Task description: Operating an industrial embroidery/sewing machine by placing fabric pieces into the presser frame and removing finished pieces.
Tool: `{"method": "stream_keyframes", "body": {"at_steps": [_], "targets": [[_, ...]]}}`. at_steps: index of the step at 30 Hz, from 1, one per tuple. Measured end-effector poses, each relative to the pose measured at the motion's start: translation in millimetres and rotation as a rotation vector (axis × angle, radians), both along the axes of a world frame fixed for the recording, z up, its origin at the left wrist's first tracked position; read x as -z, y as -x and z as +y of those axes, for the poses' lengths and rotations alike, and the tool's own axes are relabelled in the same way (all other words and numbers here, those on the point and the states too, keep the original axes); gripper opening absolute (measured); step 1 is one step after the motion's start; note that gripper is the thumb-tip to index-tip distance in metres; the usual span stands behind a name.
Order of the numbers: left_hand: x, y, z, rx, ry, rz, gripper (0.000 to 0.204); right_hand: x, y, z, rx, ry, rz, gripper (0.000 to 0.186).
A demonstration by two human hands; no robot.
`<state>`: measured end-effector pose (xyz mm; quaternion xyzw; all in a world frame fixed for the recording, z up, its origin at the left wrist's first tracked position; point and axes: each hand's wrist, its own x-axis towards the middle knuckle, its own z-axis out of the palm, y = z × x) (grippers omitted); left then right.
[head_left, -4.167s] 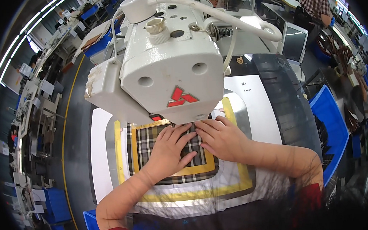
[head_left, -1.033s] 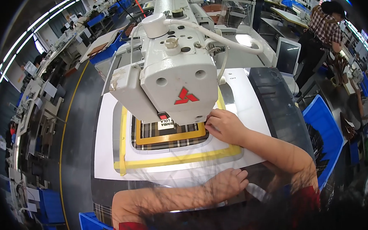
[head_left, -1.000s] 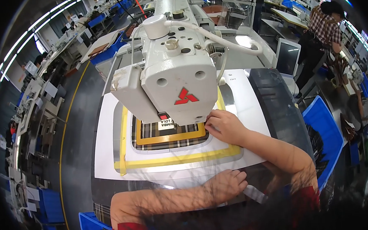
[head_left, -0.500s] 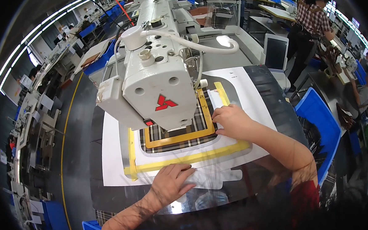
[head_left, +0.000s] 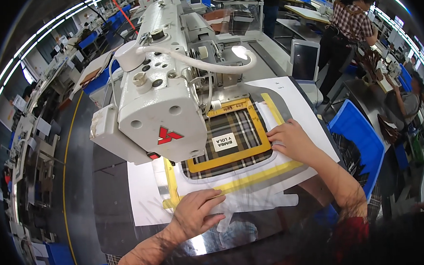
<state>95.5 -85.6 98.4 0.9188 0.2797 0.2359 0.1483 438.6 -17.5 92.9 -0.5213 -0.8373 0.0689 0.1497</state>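
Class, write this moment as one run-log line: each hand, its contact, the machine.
left hand: flat on clear template | right hand: on template's right edge | plaid fabric: under sewing machine

The dark, shiny bench (head_left: 115,221) holds a big white sewing machine (head_left: 156,92) that stands over its middle. A flat white sheet (head_left: 145,195) lies right on the bench, and on top of it lies a clear plastic frame with yellow tape edges (head_left: 253,176), with a piece of checked cloth (head_left: 234,131) held inside it and a small white label (head_left: 224,142) on the cloth. The left hand (head_left: 197,213) lies flat on the near edge of the frame and the right hand (head_left: 292,139) lies flat on its right side.
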Motion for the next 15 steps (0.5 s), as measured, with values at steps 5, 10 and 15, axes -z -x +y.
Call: {"method": "stream_keyframes", "body": {"at_steps": [5,10,15], "targets": [[-0.8,-3.0,-6.2,0.068,0.006,-0.039,0.048,11.8,6.5,2.9,0.033,-0.116,0.027,0.008],[0.2,3.1,-4.8,0.052,-0.010,-0.049,0.049,29.0,10.3,8.1,0.049,-0.384,0.074,0.009],[-16.1,5.0,-4.0,-0.045,-0.004,-0.085,0.049,3.2,-59.7,34.2,0.525,-0.677,0.251,0.001]]}}
